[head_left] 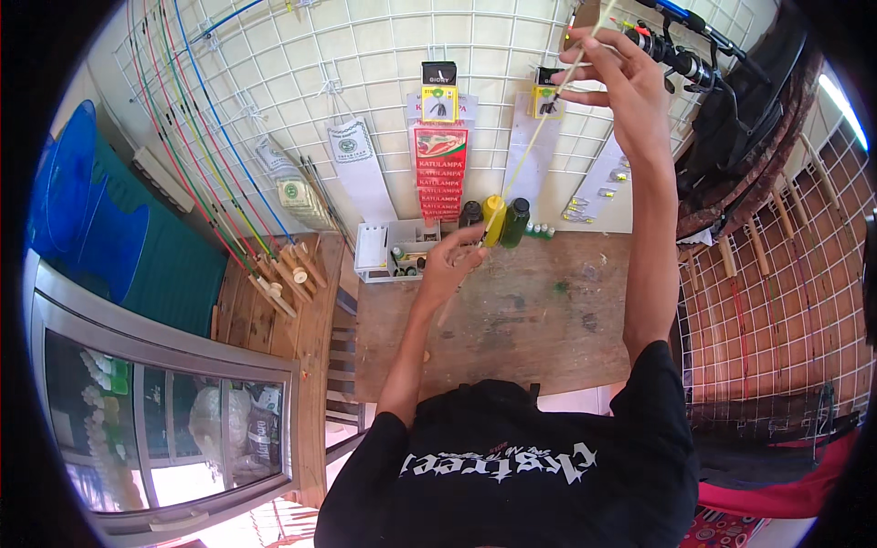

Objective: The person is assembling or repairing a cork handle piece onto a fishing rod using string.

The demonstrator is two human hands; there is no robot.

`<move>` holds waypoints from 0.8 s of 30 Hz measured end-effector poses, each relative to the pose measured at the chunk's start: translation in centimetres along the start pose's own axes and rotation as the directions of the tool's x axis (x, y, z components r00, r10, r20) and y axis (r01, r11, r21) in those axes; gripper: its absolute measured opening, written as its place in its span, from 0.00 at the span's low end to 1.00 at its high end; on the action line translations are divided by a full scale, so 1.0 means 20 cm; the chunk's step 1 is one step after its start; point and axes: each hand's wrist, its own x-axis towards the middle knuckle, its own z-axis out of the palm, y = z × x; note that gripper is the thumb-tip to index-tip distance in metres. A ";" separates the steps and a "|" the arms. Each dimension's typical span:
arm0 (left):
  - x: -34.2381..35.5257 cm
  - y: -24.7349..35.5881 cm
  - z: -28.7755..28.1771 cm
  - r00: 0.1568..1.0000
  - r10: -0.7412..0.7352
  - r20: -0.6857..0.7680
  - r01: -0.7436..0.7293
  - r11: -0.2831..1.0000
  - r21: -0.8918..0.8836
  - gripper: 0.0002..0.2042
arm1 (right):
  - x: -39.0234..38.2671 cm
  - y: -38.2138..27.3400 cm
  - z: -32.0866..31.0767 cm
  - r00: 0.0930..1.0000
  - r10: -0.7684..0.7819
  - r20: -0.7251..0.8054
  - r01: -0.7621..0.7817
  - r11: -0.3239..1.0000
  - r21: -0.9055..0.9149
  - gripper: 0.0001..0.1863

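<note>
A thin pale-yellow rod [523, 163] slants from the upper right down toward the table, held up in front of me by both hands. The fingers of my left hand [449, 263] close around its lower part, above the wooden table [539, 315]. My right hand [628, 91] is raised high and pinches the upper part between thumb and fingers, with other fingers spread. Behind the left hand stand a yellow bottle [494, 217], a dark green bottle [517, 225] and a dark bottle [470, 214].
A white organizer [373, 263] with small items sits at the table's back left. Packets [440, 164] hang on a white wire grid. Several thin coloured rods with wooden handles [292, 274] lean at left. Fishing reels [694, 71] hang near my right hand. A glass cabinet [169, 429] stands lower left.
</note>
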 end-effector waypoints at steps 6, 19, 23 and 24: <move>-0.01 -0.01 0.04 0.975 -0.222 0.000 0.216 0.949 -0.228 0.09 | 0.11 -0.01 -0.06 0.997 -0.073 0.027 0.076 0.993 -0.088 0.15; -0.27 -0.36 -0.05 0.950 -0.305 -0.066 0.300 0.951 -0.080 0.08 | 0.19 -0.12 -0.13 0.990 -0.067 -0.127 0.055 0.994 -0.097 0.11; -0.30 -0.45 -0.09 0.929 -0.345 -0.131 0.318 0.929 -0.191 0.09 | 0.19 -0.09 -0.16 0.982 -0.040 -0.185 0.010 0.987 -0.160 0.12; -0.31 -0.47 -0.09 0.928 -0.349 -0.131 0.321 0.927 -0.193 0.09 | 0.19 -0.07 -0.19 0.982 -0.055 -0.180 0.023 0.984 -0.177 0.12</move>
